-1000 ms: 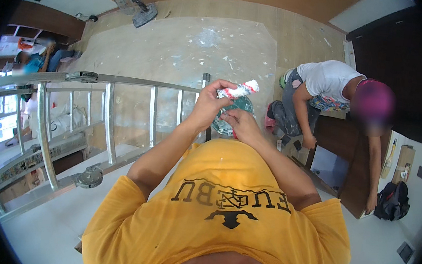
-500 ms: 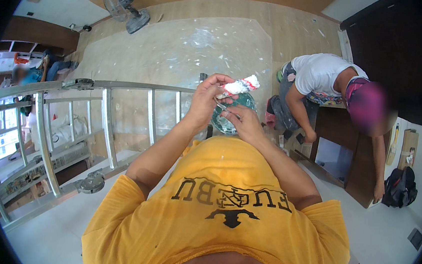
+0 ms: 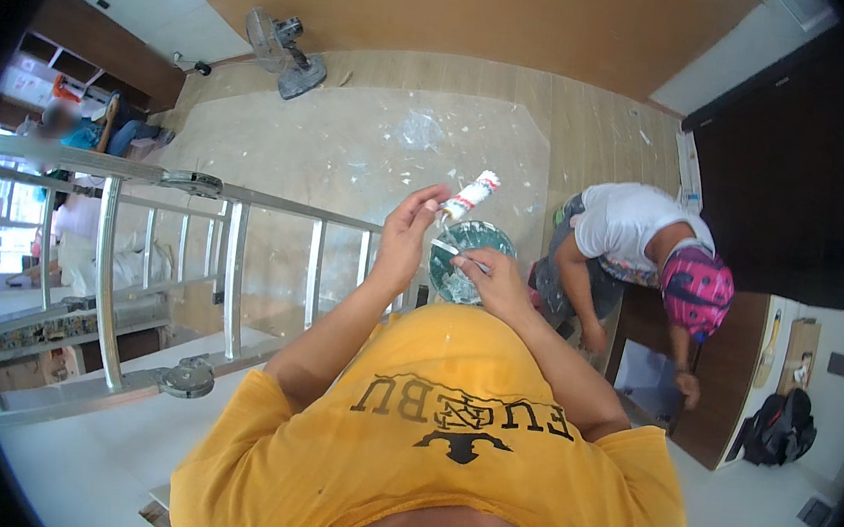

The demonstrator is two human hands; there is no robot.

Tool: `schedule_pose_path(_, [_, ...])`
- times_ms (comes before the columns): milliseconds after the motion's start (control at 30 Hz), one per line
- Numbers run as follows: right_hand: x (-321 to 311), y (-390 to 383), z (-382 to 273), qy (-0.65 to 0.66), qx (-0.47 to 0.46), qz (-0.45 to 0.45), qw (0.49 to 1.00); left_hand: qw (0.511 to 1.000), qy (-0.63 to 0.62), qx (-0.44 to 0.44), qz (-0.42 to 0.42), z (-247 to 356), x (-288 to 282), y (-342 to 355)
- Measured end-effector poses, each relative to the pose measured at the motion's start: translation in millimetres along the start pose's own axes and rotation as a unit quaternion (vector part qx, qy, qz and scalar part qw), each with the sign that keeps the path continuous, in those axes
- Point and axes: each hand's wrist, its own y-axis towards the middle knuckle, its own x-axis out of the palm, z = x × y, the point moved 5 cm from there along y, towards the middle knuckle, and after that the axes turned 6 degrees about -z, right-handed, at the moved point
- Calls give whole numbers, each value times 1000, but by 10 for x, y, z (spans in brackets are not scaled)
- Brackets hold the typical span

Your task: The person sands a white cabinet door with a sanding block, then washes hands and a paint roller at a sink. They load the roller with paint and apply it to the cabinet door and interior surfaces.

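In my left hand (image 3: 409, 232), pinched at its near end, is a paint roller sleeve (image 3: 471, 196), fluffy and white with red and dark stripes. It points away from me and to the right. My right hand (image 3: 493, 278) is closed round a thin pale metal rod (image 3: 446, 249), which may be part of the roller's frame. The fingers hide much of it. Beneath both hands stands a round green bucket (image 3: 458, 288), its inside smeared with white paint or plaster.
An aluminium ladder (image 3: 234, 277) runs along my left. To my right a co-worker (image 3: 636, 227) in a white shirt bends over a brown cabinet (image 3: 723, 380). A fan (image 3: 285, 56) stands by the far wall, a black backpack (image 3: 779, 425) at the right. Another person (image 3: 103, 125) is far left.
The roller sleeve now points more steeply away from me. My right hand has drawn apart from my left, with the rod. The co-worker's outstretched arm has come in closer over the cabinet.
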Motion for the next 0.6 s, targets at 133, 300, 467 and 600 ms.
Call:
schedule_pose_path(133, [-5, 247, 68, 11, 2, 8, 1000, 997, -1, -37, 61, -194, -503, 4])
schedule_pose_path(300, [-135, 813, 25, 0, -31, -2, 1000, 994, -5, -73, 81, -280, -723, 47])
schedule_pose_path(467, [-320, 1590, 159, 11, 7, -50, 999, 992, 13, -81, 98, -354, -806, 459])
schedule_pose_path(600, [-588, 2367, 219, 100, 26, -90, 991, 987, 87, -91, 98, -566, -986, 959])
